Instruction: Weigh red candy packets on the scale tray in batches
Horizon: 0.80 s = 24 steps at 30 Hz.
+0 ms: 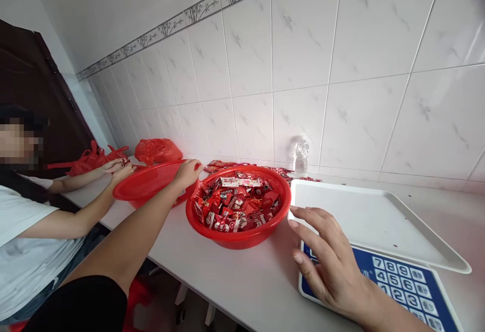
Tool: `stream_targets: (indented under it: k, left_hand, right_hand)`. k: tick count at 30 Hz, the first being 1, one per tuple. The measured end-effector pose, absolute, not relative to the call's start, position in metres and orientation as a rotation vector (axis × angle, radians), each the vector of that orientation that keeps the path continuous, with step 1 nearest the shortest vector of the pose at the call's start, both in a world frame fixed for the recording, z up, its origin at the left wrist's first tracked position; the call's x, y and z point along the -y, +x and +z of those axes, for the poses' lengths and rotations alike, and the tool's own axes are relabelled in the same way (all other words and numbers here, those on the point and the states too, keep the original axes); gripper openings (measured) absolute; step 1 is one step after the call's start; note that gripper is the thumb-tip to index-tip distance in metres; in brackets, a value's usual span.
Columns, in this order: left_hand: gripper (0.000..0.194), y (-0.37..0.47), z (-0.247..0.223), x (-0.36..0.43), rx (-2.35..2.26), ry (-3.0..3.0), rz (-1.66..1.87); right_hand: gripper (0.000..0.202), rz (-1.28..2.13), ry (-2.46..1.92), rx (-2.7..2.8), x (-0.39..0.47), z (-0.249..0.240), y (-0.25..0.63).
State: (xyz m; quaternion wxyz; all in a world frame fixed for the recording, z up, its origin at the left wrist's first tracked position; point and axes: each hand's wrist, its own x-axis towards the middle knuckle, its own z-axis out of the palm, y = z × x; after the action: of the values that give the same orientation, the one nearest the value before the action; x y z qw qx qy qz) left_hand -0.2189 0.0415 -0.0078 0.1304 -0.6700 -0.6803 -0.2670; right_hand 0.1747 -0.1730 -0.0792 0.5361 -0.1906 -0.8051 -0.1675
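My left hand (188,174) reaches across to the right end of a red perforated plastic basket (132,188), its fingers curled over the rim; no contents show inside that basket. Just right of it, a second red basket (238,243) holds many small red candy packets (238,203). My right hand (333,266) hovers with fingers parted over the left part of a digital scale (405,276), holding nothing. The fingertips are near the corner of the scale's white tray (364,216) and the full basket's right side.
A co-worker (34,241) at the left holds something small near red plastic bags (93,157). Another red bag (157,150) lies by the tiled wall. A clear plastic bottle (301,157) stands behind the scale, and red packets (223,165) lie along the wall.
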Motion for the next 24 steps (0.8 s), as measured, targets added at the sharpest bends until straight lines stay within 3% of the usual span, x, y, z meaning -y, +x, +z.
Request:
stream_targets:
  k: [4, 12, 16, 20, 22, 24]
  left_hand:
    - [0.037, -0.174, -0.002, -0.051, 1.757, -2.07, -0.936]
    - [0.032, -0.122, -0.004, -0.011, 1.575, -2.652, -0.992]
    - [0.028, -0.165, -0.029, 0.021, 1.689, -2.328, -1.417]
    - [0.038, -0.216, -0.063, 0.05, 2.065, -1.897, -1.967]
    - [0.04, -0.233, -0.082, 0.06, 2.251, -1.973, -1.832]
    - [0.035, -0.24, -0.104, 0.069, 2.273, -2.435, -1.371]
  right_hand:
    - [0.055, -0.389, -0.439, 1.895, 0.171, -0.075, 0.178]
    - [0.065, -0.384, -0.422, 1.854, 0.174, -0.068, 0.19]
    - [0.065, -0.382, -0.445, 1.839, 0.175, -0.065, 0.193]
    - [0.064, -0.396, -0.449, 1.828, 0.174, -0.063, 0.193]
    - [0.064, -0.405, -0.446, 1.827, 0.174, -0.062, 0.192]
    - [0.063, -0.41, -0.437, 1.833, 0.174, -0.063, 0.19]
